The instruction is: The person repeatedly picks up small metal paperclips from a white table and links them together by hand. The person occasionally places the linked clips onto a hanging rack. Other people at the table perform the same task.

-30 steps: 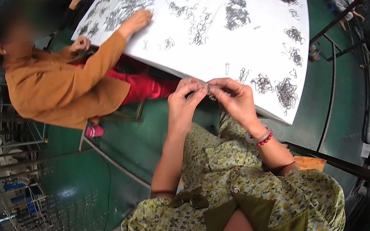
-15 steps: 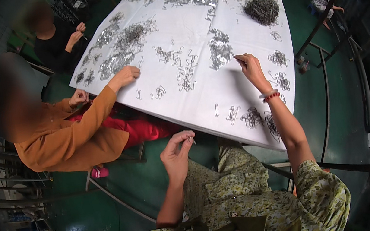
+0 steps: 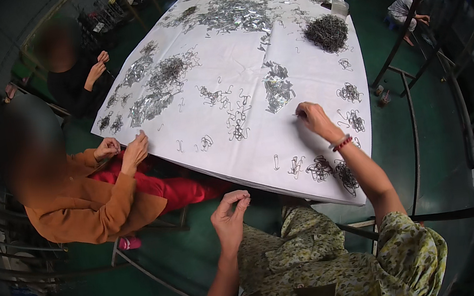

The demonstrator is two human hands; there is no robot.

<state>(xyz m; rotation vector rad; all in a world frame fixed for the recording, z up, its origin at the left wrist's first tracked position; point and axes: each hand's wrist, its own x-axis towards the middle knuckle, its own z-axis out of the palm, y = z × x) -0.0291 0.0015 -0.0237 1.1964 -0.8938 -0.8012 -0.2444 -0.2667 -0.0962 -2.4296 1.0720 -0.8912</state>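
My left hand (image 3: 230,221) is above my lap, off the table's near edge. Its thumb and forefinger are pressed together on something too small to make out. Over the white tabletop (image 3: 234,175) reaches my right hand (image 3: 317,119), thumb and fingers closed together; what they hold, if anything, is hidden. Just beyond its fingertips lies a patch of small shiny flat pieces (image 3: 279,88). Loose bent wire hooks (image 3: 238,125) are scattered left of that hand. Nearer to me, small heaps of wire hooks (image 3: 319,168) lie along the table's right side, partly beside my forearm.
A big dark pile of wire hooks (image 3: 326,33) stands at the far right, by a clear container (image 3: 339,8). More shiny pieces (image 3: 234,15) cover the far middle. A co-worker in an orange jacket (image 3: 86,210) sits at the left. Other people work around the table.
The view has shifted, so the table sits lower. My right hand has come slightly nearer to me, still by the shiny pieces. The orange-jacketed co-worker's reaching hand has drawn back to the table edge.
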